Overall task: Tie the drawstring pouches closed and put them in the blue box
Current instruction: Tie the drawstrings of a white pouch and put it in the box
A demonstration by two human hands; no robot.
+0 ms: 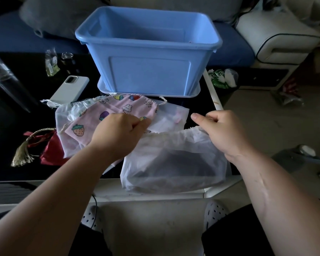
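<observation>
Wears black legwear over both knees and white clogs punched with small round holes; shows bare forearms.

The box is plain light blue. The white pouch is sheer, something dark showing through. The pink pouch is printed with strawberries, bunnies and purple fruit. The red pouch is deep crimson, its tassel dull gold. The tabletop is glossy black with a white edge. The phone is pale grey.
</observation>
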